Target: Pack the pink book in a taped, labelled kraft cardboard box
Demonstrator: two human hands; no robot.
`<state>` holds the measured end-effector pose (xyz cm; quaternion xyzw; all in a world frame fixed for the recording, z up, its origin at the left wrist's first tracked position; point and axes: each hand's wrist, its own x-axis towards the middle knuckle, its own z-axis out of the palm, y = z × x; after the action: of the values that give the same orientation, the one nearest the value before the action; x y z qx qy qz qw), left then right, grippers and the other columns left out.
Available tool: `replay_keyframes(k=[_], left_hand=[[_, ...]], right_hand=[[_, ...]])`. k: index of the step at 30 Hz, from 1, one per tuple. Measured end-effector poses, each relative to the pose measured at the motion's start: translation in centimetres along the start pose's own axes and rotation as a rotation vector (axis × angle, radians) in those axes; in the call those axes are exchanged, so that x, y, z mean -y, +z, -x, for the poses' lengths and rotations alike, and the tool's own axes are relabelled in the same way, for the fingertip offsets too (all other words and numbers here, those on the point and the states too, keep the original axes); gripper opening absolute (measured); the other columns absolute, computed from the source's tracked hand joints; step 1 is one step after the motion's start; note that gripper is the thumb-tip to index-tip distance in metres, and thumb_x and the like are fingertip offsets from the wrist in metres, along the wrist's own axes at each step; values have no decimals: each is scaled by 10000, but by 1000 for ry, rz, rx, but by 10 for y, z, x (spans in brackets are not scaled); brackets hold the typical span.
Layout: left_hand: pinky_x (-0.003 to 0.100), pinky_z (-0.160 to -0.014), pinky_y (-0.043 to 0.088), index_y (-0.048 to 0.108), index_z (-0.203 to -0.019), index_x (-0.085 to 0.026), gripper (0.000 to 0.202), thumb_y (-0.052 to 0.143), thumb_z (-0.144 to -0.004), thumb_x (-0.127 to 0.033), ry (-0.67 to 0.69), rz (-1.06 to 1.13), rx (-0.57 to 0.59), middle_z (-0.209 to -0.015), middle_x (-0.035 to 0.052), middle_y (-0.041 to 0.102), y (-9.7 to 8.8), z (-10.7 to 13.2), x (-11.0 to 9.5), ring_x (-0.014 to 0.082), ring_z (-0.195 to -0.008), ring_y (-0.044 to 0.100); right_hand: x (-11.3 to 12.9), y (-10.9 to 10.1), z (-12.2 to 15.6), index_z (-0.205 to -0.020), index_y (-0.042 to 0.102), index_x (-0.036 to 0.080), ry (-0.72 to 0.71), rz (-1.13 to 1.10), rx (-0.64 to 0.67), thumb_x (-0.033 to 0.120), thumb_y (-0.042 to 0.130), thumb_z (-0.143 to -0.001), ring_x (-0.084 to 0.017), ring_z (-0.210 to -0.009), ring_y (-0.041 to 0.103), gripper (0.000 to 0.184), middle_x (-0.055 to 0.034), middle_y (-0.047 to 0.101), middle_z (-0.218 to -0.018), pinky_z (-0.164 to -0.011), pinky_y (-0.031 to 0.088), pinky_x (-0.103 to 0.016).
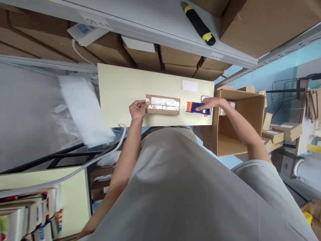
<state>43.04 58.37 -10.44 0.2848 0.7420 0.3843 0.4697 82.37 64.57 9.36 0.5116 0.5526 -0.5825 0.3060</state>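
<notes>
On the pale yellow table lies a small cardboard box with shiny clear tape and a white label strip along its top. My left hand has its thumb and fingers closed on the box's left end. To the right of the box, my right hand grips a dark blue and orange box-shaped item, its orange and white end pointing left. A phone lies just behind that hand, partly covered by it. Further back on the table is a white paper label.
An open large carton stands against the table's right end. Above the far edge runs a metal shelf with a black and yellow utility knife. A white cable curves up at the left front, near white wrapping material.
</notes>
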Motion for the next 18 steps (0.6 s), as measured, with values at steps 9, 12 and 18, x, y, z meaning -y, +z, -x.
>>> replay_keyframes(k=[9,12,18], left_hand=[[313,-866,669,715,-898,-205,146,815,-792,-215,-9,-49,-81,-906,45,790,8,8,-3,206,-916,785],[318,-878,678,715,-902,-208,137,807,-802,-217,2,-87,-102,-907,48,792,8,10,-4,213,-944,792],[333,-907,687,708,-907,-206,132,806,-820,-218,13,-119,-116,-899,54,786,9,13,-6,217,-949,802]], right_hand=[[-6,28,-61,-891,799,165,81,102,-160,789,909,-879,-308,-839,838,634,-144,856,-801,-750,592,-347],[3,37,-69,-1025,819,153,88,191,-243,729,912,-915,-350,-892,850,594,-148,847,-803,-775,599,-376],[12,55,-75,-1234,807,141,67,274,-333,589,764,-1071,-374,-1009,854,479,-175,871,-916,-896,619,-418]])
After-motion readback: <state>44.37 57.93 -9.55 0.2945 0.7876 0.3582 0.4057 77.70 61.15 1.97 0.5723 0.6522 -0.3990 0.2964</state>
